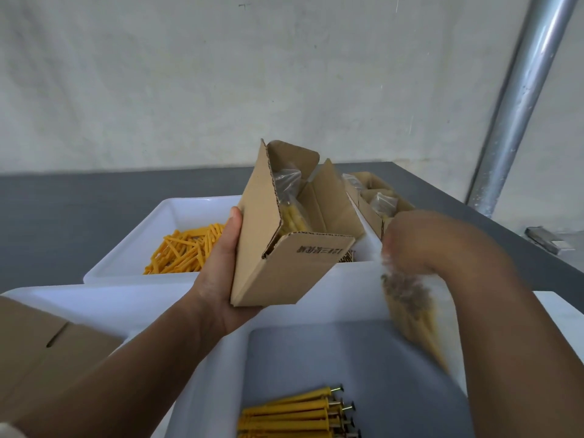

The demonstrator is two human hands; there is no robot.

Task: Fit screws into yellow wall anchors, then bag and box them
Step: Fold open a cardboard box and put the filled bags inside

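Boxing underway: left hand [221, 279] grips the open box [268, 248], one bag [289, 188] already inside; blurred right hand [420, 245] clutches a second bag [410, 314] just beside it. Fitted anchors [294, 412] and loose anchors [186, 248] wait unbagged, so plenty remains.

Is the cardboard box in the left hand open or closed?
Open: the box flaps stand apart; a bag of anchors shows inside.
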